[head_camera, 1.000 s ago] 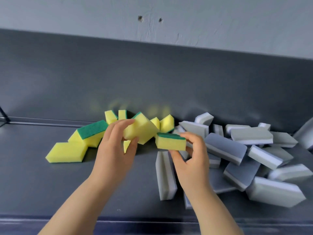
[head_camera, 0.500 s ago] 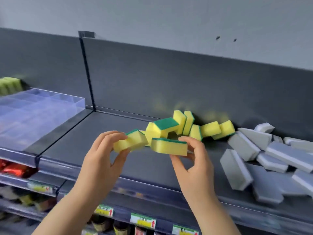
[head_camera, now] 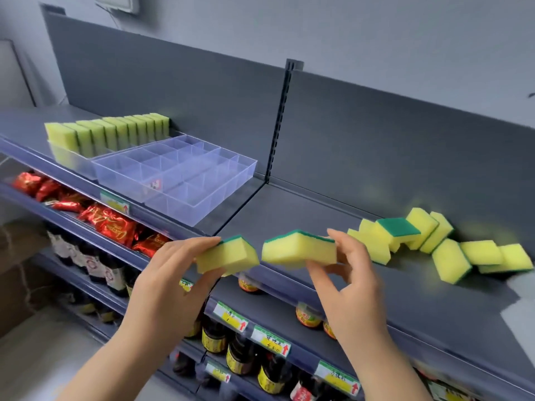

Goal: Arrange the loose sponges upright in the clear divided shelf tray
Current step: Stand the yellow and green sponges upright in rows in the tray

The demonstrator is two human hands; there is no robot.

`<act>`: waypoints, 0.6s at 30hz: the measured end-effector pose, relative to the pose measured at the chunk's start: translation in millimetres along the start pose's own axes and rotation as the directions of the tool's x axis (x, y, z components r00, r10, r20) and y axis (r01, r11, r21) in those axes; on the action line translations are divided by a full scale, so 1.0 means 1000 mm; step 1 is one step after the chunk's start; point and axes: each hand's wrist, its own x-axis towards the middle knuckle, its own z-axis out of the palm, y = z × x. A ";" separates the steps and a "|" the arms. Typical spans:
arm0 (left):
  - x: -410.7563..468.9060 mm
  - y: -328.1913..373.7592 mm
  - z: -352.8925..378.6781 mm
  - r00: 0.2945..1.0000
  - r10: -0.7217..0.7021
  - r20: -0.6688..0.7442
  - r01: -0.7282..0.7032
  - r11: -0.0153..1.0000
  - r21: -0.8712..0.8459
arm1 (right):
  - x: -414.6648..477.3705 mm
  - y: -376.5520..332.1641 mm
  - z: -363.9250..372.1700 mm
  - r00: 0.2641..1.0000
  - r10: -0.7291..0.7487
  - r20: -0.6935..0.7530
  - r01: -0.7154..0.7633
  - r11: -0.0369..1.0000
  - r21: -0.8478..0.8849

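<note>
My left hand (head_camera: 170, 282) pinches a yellow sponge with a green top (head_camera: 227, 254) in front of the shelf edge. My right hand (head_camera: 350, 282) holds a second yellow-green sponge (head_camera: 299, 250) just beside it. A clear divided tray (head_camera: 179, 175) stands on the top shelf to the upper left, its visible compartments empty. Left of it, a row of yellow sponges (head_camera: 110, 133) stands upright in a clear tray section. A loose pile of yellow-green sponges (head_camera: 440, 244) lies on the shelf to the right.
A vertical upright post (head_camera: 279, 123) splits the grey shelf back panel. Below are red snack packets (head_camera: 113, 224), dark sauce bottles (head_camera: 240, 357) and price tags (head_camera: 270, 341) along the shelf edges. Grey sponge corners (head_camera: 521, 287) show at the far right.
The view has swung left, bringing the clear tray and the upright sponge row into sight. Both hands have carried their sponges left, away from the loose pile.
</note>
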 end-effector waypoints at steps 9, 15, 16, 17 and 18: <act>0.077 -0.084 -0.031 1.000 0.025 -0.012 -0.024 0.998 0.057 | 0.071 -0.005 0.094 0.997 0.054 0.061 -0.062 0.989 0.135; 0.148 -0.146 -0.039 0.995 0.021 -0.101 -0.012 0.996 0.089 | 0.143 -0.005 0.158 0.995 0.104 -0.006 -0.098 0.957 0.272; 0.159 -0.157 -0.041 0.993 0.048 -0.104 -0.037 0.994 0.107 | 0.154 -0.006 0.171 0.995 0.103 -0.003 -0.097 0.949 0.300; 0.169 -0.168 -0.044 0.992 0.071 -0.108 -0.057 0.991 0.124 | 0.165 -0.006 0.183 0.995 0.098 0.005 -0.095 0.943 0.320; 0.180 -0.178 -0.049 0.990 0.088 -0.114 -0.071 0.987 0.142 | 0.176 -0.007 0.194 0.996 0.087 0.013 -0.087 0.941 0.327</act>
